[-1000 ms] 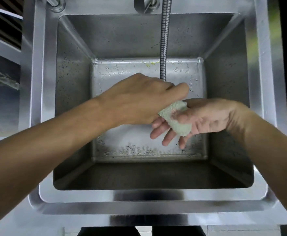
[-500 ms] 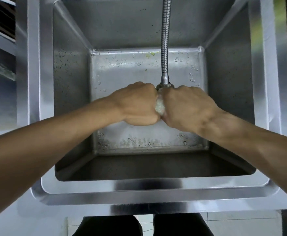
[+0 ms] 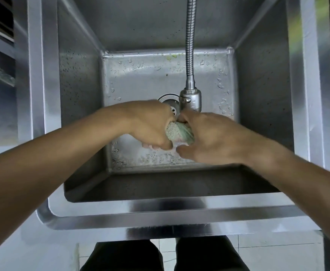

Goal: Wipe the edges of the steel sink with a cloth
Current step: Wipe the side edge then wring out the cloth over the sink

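Here, cloth (image 3: pixel 179 132) was bunched btwn both fists over sink (image 3: pixel 160 214) basin, below faucet (image 3: pixel 190 99). Left hand (image 3: pixel 152 126) & right hand (image 3: pixel 209 137) curled tight round it, likely wringing. Wiping not begun. Next: spread cloth, lift to rim. Front rim bare, near; side rims open too.

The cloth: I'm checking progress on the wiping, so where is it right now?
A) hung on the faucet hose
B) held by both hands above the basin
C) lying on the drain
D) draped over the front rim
B: the cloth is bunched between the left hand and right hand, over the sink basin.
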{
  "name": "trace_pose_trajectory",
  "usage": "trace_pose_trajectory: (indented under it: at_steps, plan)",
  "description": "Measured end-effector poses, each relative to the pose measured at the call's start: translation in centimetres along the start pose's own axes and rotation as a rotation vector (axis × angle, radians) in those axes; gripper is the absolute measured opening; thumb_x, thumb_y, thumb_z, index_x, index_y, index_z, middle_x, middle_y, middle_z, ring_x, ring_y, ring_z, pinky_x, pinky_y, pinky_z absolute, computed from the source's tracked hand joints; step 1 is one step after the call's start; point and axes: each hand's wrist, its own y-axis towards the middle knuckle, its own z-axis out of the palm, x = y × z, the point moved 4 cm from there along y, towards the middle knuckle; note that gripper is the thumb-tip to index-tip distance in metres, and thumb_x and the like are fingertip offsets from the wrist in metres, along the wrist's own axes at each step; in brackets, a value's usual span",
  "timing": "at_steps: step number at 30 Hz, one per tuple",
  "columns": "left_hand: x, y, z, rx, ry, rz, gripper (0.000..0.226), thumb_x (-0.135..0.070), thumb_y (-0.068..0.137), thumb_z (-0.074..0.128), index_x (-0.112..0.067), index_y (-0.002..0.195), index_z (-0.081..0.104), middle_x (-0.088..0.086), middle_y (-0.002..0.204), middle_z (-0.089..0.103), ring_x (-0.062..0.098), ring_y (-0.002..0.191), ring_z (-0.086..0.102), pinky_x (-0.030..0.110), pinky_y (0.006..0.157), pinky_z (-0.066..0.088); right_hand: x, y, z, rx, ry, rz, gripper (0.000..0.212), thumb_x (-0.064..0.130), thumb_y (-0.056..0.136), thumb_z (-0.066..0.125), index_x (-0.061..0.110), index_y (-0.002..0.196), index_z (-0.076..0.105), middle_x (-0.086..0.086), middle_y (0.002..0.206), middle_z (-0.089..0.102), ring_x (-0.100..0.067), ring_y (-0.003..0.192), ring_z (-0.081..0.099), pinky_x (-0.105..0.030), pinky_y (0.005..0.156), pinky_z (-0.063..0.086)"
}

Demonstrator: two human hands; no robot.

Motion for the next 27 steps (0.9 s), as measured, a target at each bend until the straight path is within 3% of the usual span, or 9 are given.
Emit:
trace_pose_trajectory:
  at_steps: [3, 6, 9, 12, 14, 16, 18, 24, 27]
  plan:
    - [-1.4, -1.4, -1.4, -0.348, 0.474, 0.061, 0.035, -0.034, 0.089, 0.074, -0.025, 0.121, 0.063, -0.007, 0.073, 0.048, 0.021, 0.071, 0.053, 0.031, 0.064, 0.038, -2.0, 0.3, -1.5, 0.320, 0.481, 0.065, 0.034, 0.048, 0.080, 0.081, 0.024, 0.099, 0.066, 0.015, 0.080, 0.069, -0.003, 0.080, 0.065, -0.022, 0.072, 0.050]
    - [-2.9, -2.2, -1.2, -0.679, 0.595, 0.256, 0.029, -0.012, 0.081, 0.077, -0.011, 0.106, 0.064, 0.004, 0.076, 0.057, 0.028, 0.060, 0.050, 0.032, 0.055, 0.031, -3.2, 1.2, -0.7, 0.631, 0.862, 0.042, 0.037, 0.031, 0.083, 0.082, 0.011, 0.112, 0.068, -0.003, 0.107, 0.078, -0.023, 0.103, 0.073, -0.033, 0.082, 0.060]
    - [-3.0, -2.0, -0.5, -0.857, 0.721, 0.337, 0.024, 0.006, 0.069, 0.071, -0.005, 0.088, 0.065, 0.009, 0.069, 0.063, 0.031, 0.050, 0.056, 0.028, 0.048, 0.028, -2.8, 1.3, 1.1, 0.865, 0.999, 0.030, 0.022, 0.028, 0.086, 0.078, 0.012, 0.089, 0.064, -0.005, 0.076, 0.063, -0.019, 0.066, 0.062, -0.026, 0.056, 0.053]
    - [-2.7, -1.0, 0.7, -0.670, 0.697, 0.234, 0.024, -0.006, 0.079, 0.068, -0.009, 0.103, 0.063, 0.004, 0.078, 0.064, 0.029, 0.057, 0.054, 0.032, 0.052, 0.031, -2.7, 1.9, 1.8, 0.608, 0.576, 0.147, 0.037, 0.039, 0.083, 0.083, 0.022, 0.063, 0.057, 0.004, 0.056, 0.044, -0.012, 0.048, 0.035, -0.025, 0.046, 0.032]
    - [-2.6, -0.3, 1.4, -0.531, 0.601, 0.096, 0.022, -0.020, 0.087, 0.065, -0.015, 0.108, 0.060, -0.002, 0.075, 0.046, 0.024, 0.065, 0.042, 0.036, 0.061, 0.036, -2.1, 2.1, 1.4, 0.340, 0.171, 0.167, 0.031, 0.037, 0.084, 0.079, 0.020, 0.068, 0.058, 0.004, 0.061, 0.055, -0.012, 0.049, 0.048, -0.028, 0.051, 0.037]
    - [-2.8, -0.1, 1.7, -0.486, 0.453, 0.007, 0.015, -0.023, 0.085, 0.065, -0.021, 0.100, 0.063, -0.005, 0.068, 0.029, 0.024, 0.067, 0.039, 0.036, 0.066, 0.038, -1.4, 2.0, 1.2, 0.160, -0.003, 0.168, 0.020, 0.032, 0.085, 0.072, 0.020, 0.075, 0.059, 0.003, 0.069, 0.060, -0.013, 0.059, 0.058, -0.028, 0.053, 0.041]
    - [-2.4, 0.3, 2.1, -0.467, 0.278, -0.053, 0.011, -0.024, 0.083, 0.067, -0.024, 0.092, 0.062, -0.007, 0.068, 0.031, 0.026, 0.069, 0.047, 0.034, 0.067, 0.041, -1.0, 1.7, 0.9, 0.038, -0.145, 0.144, 0.014, 0.030, 0.088, 0.066, 0.019, 0.081, 0.059, 0.004, 0.068, 0.056, -0.013, 0.058, 0.053, -0.028, 0.054, 0.038]
    - [-1.0, 2.3, 2.3, -0.287, -0.056, -0.106, 0.016, -0.027, 0.079, 0.068, -0.020, 0.080, 0.054, 0.002, 0.084, 0.058, 0.013, 0.062, 0.054, 0.028, 0.051, 0.039, -0.6, 1.9, 0.4, -0.081, -0.419, -0.006, 0.011, 0.024, 0.090, 0.054, 0.024, 0.096, 0.063, 0.006, 0.064, 0.040, -0.025, 0.069, 0.049, -0.034, 0.069, 0.036]
    - [-1.1, 3.0, 2.9, -0.123, -0.174, -0.021, 0.017, -0.020, 0.076, 0.072, -0.012, 0.068, 0.059, 0.009, 0.079, 0.064, 0.020, 0.064, 0.057, 0.036, 0.060, 0.048, -0.6, 1.6, 0.6, -0.066, -0.444, -0.048, 0.003, 0.028, 0.091, 0.055, 0.026, 0.092, 0.057, 0.008, 0.062, 0.037, -0.024, 0.069, 0.049, -0.034, 0.068, 0.036]
